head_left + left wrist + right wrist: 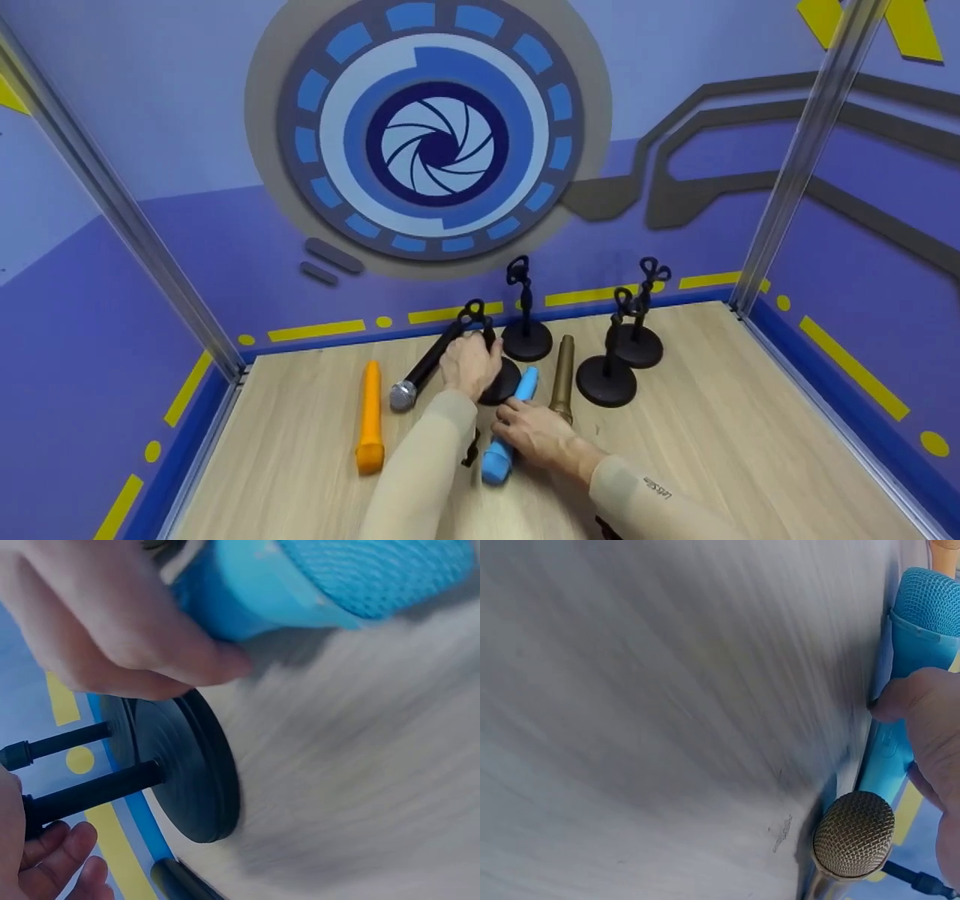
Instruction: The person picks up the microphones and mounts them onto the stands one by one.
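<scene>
My left hand (469,366) grips the post of a black microphone stand (504,382), whose round base rests on the table. A black microphone (431,364) with a silver head slants down to the left from that stand's clip; whether it sits in the clip I cannot tell. My right hand (536,431) holds a blue microphone (496,463) around its body, its head toward me. In the right wrist view thumb and fingers lie on either side of the blue body (889,754). Just right of that hand lies a gold-brown microphone (564,375).
An orange microphone (370,420) lies at the left. Behind stands another black stand (527,340); two more, a nearer stand (606,381) and a farther stand (637,345), are at the right. A patterned wall (435,300) closes off the wooden table's (712,420) back.
</scene>
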Available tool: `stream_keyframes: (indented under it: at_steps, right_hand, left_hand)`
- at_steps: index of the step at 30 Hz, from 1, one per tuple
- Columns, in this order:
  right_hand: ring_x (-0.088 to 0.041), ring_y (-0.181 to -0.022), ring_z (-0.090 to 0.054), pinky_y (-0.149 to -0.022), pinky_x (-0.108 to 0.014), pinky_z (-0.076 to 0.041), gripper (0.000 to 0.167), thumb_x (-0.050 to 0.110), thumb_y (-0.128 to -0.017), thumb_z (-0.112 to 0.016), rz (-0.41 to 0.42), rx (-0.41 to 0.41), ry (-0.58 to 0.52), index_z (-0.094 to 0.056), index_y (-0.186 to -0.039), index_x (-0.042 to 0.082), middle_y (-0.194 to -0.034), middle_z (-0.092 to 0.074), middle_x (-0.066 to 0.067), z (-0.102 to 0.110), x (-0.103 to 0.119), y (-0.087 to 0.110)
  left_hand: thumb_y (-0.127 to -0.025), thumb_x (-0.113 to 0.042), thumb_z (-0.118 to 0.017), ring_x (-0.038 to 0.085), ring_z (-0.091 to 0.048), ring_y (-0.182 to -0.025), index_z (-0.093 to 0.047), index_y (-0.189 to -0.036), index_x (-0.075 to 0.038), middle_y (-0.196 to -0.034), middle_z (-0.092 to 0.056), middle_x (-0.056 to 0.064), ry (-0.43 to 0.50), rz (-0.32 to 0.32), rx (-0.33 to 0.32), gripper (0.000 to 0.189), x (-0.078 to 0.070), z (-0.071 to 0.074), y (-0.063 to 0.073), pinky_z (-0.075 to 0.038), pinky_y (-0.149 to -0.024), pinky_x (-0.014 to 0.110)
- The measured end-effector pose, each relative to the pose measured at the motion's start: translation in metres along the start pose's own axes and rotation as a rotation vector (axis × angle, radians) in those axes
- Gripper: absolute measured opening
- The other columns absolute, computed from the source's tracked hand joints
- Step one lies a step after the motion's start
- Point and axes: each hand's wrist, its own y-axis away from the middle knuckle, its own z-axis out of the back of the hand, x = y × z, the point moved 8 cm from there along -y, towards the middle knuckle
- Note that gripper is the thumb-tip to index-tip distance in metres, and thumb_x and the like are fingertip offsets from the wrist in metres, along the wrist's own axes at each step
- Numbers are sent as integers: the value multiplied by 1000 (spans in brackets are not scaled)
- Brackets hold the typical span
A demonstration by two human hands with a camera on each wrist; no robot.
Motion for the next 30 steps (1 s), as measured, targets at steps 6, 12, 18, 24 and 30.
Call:
stream_keyframes:
  at_steps: [6, 12, 18, 24, 30]
  right_hand:
    - [-18, -105, -68, -86, -29, -62, 13, 20, -100, -79, 38, -24, 59, -76, -112, 21, -111, -73, 3, 5, 0, 4]
    - [-17, -105, -69, -87, -28, -62, 17, 16, -99, -80, 32, -75, 72, -76, -114, 21, -112, -73, 4, 13, -6, 9]
    - [-16, -111, -70, -91, -28, -63, 25, 15, -99, -83, 30, -76, 47, -77, -122, 21, -119, -75, 3, 20, -14, 15]
    - [-18, -110, -71, -88, -31, -65, 30, 15, -97, -85, 5, -94, 2, -76, -125, 19, -119, -74, 1, 33, -25, 20]
    - [-19, -110, -72, -90, -31, -65, 29, 11, -95, -86, -27, -188, -26, -77, -122, 18, -119, -76, 0, 49, -34, 26]
  left_hand:
    - [-112, -56, -61, 37, -82, -94, -81, -108, -9, -106, -83, 17, 24, 9, 16, 52, -5, 3, 0, -68, -80, 49]
    - [-111, -53, -64, 36, -82, -91, -82, -103, -8, -104, -84, 16, 15, 16, 16, 49, -7, 6, 0, -68, -78, 50]
    - [-112, -53, -63, 35, -82, -89, -80, -100, -8, -100, -83, 17, 4, 23, 27, 49, -6, 5, 0, -67, -76, 49]
    - [-112, -52, -62, 37, -82, -91, -78, -103, -7, -102, -83, 19, 17, 21, 65, 49, -3, 5, 2, -67, -77, 49]
    - [-111, -49, -63, 39, -82, -94, -77, -101, -8, -105, -84, 21, 26, 18, 79, 44, 2, 11, 4, -68, -80, 52]
